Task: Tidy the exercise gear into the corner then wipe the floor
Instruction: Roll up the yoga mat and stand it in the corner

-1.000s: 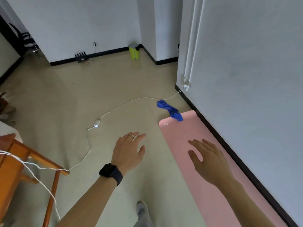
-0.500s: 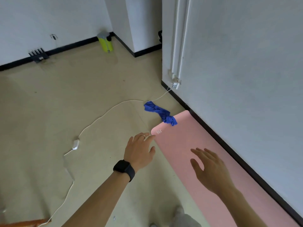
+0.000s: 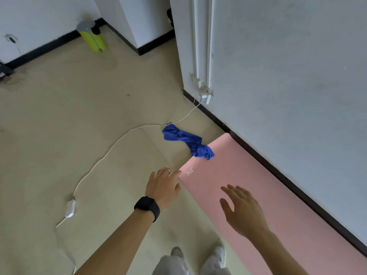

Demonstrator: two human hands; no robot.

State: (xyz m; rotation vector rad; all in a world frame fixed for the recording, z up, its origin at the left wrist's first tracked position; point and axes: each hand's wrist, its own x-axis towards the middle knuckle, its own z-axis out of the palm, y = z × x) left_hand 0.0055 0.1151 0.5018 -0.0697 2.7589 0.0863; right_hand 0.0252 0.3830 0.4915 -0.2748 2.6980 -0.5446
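A pink exercise mat [image 3: 258, 181] lies flat on the beige floor along the right wall. A crumpled blue cloth [image 3: 188, 141] rests partly on the mat's far corner and partly on the floor. My left hand [image 3: 162, 187], with a black watch on the wrist and a ring on one finger, hovers open just left of the mat's near-left corner, fingertips close to its edge. My right hand [image 3: 242, 209] is open above the mat, fingers spread, holding nothing.
A white cable [image 3: 111, 149] with an inline box [image 3: 70, 208] snakes over the floor from a wall socket [image 3: 205, 97]. A yellow-green cylinder [image 3: 92, 37] stands by the far wall. Black skirting runs along the walls. My shoes [image 3: 198, 253] show at the bottom.
The view has moved forward and right toward the mat; the wooden furniture at the left has left the frame. Both hands stay open, now nearer the mat's end.
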